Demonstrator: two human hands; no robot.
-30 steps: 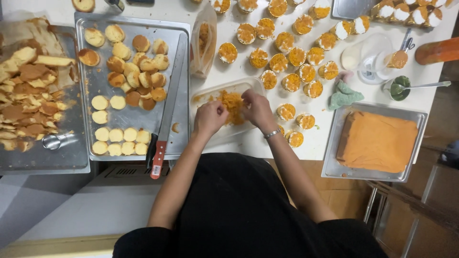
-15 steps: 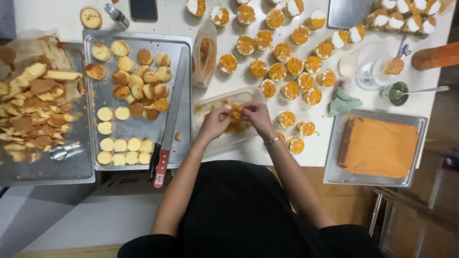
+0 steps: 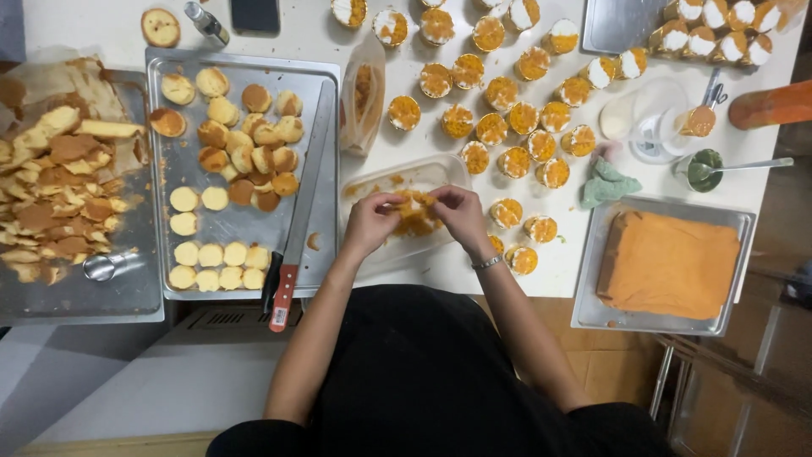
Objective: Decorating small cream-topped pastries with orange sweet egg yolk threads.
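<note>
My left hand (image 3: 370, 222) and my right hand (image 3: 459, 213) meet over a clear plastic container (image 3: 442, 174) on the white table. Both pinch the same clump of orange cake crumbs (image 3: 415, 212), held just above the container. More orange crumbs lie inside the container. A thin bracelet circles my right wrist. Just right of my right hand stand small cups topped with orange crumbs (image 3: 506, 211).
A metal tray of round cake discs (image 3: 227, 169) sits to the left, a long red-handled knife (image 3: 298, 216) along its right edge. Cake scraps (image 3: 51, 195) fill the far-left tray. An orange sheet cake (image 3: 668, 264) lies in the right tray. Several filled cups (image 3: 507, 114) cover the table's back.
Both hands stay over the container and keep working the orange crumbs between the fingers. The view has shifted slightly, so the table sits lower in frame.
</note>
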